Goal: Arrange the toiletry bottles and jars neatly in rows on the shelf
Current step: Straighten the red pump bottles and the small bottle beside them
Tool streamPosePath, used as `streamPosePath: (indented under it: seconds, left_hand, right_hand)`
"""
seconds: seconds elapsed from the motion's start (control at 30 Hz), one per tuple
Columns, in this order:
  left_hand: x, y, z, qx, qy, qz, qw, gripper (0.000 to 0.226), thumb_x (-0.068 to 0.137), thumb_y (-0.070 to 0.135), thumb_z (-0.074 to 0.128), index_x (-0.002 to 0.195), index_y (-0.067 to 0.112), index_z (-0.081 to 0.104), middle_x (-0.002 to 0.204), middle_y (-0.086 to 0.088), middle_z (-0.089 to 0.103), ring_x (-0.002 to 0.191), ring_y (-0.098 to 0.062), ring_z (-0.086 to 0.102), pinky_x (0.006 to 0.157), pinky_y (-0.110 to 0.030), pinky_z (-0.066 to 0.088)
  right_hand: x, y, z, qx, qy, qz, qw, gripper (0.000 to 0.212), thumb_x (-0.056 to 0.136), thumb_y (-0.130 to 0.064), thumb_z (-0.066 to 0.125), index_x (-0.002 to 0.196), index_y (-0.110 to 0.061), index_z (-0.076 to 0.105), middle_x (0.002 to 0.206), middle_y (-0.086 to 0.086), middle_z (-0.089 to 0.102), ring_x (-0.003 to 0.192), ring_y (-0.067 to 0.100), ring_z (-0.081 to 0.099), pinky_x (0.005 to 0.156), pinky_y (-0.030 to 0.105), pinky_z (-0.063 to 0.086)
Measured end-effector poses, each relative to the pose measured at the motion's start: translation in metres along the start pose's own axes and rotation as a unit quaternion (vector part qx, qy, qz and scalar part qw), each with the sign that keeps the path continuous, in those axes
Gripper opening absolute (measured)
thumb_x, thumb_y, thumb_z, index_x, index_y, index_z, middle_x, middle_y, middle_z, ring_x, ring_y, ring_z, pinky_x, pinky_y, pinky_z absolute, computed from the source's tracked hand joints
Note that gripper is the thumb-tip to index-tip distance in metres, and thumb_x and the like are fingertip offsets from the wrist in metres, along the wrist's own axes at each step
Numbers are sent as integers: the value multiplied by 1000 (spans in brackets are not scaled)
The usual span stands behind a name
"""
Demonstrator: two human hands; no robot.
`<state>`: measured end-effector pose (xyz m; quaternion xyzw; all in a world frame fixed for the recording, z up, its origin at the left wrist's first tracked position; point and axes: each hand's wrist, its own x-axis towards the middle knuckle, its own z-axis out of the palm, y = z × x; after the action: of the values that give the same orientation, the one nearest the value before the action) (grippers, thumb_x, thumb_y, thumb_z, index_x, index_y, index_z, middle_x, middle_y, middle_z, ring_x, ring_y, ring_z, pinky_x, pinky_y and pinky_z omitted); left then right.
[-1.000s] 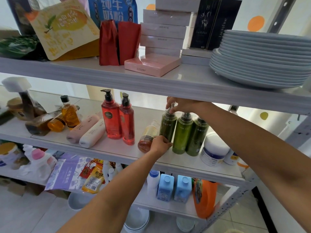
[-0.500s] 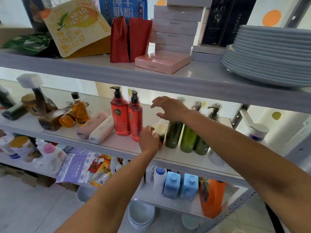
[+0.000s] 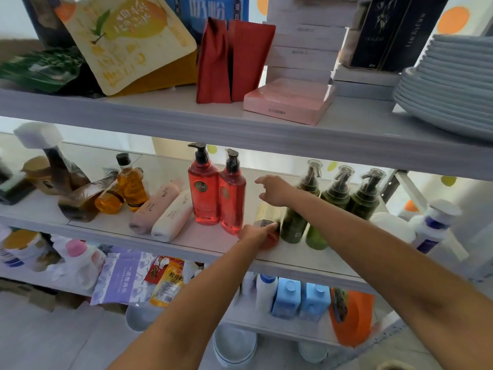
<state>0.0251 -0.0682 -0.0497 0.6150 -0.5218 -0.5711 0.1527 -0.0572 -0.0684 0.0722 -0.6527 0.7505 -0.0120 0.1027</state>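
Head view, nearest first: your left hand [image 3: 254, 234] sits at the front lip of the middle shelf [image 3: 112, 231], fingers curled around the small lying bottle [image 3: 268, 222] — yellowish body, reddish end toward you — wedged between the two red pump bottles [image 3: 217, 190] and the three green pump bottles [image 3: 328, 206]. Behind it your right hand [image 3: 274, 189] hovers with fingers loosely spread, gripping nothing, just beside the leftmost green bottle. You appear to be mid-step on that lying bottle; the next move likely calls for standing it upright in the gap without knocking the tall pumps on either side. Further left, two pink tubes [image 3: 162, 209] and the amber bottles [image 3: 122, 190] lie untidy and probably come later; white jars [image 3: 437, 225] stand at the far right. Writing on the toiletries is too blurred to read — only large Chinese characters on the blue packet [image 3: 210, 8] on the top shelf show.
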Motion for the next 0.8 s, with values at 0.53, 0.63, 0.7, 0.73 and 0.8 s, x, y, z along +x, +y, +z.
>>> streamPosePath:
  seconds: [0.53,0.63,0.7,0.73,0.8]
  left_hand:
    - [6,-40,-11,-174,-68,74,980,57,70,47,77,106,6,63,100,-10,70,95,-25,66,86,-34,55]
    - [4,-41,-17,-211,-109,100,966,42,80,33,72,110,6,60,105,-12,69,99,-26,66,86,-32,54]
    - [4,-44,-21,-225,-131,113,959,36,83,29,70,111,9,58,109,-13,68,101,-26,65,87,-31,54]
    - [5,-46,-22,-229,-138,121,956,36,83,28,70,111,10,58,110,-13,67,102,-26,65,87,-31,54]
    - [5,-49,-24,-232,-149,135,952,36,83,27,69,113,10,58,111,-12,67,102,-25,65,87,-30,54]
  right_hand:
    - [42,-3,13,18,-5,154,988,51,91,-6,42,141,-2,35,148,18,30,139,33,27,115,39,28]
    - [44,-2,8,16,-2,177,984,50,93,-9,40,142,-3,32,148,18,28,139,34,27,113,39,28]
    - [45,-2,4,12,-7,191,982,50,96,-11,39,144,-3,29,148,19,28,138,35,28,112,39,28]
    - [45,-2,3,8,-10,196,981,49,97,-12,38,144,-2,28,147,20,30,137,36,31,111,39,29]
    - [46,0,0,-2,-4,198,980,43,98,-12,37,140,-1,33,142,20,40,131,35,39,107,38,33]
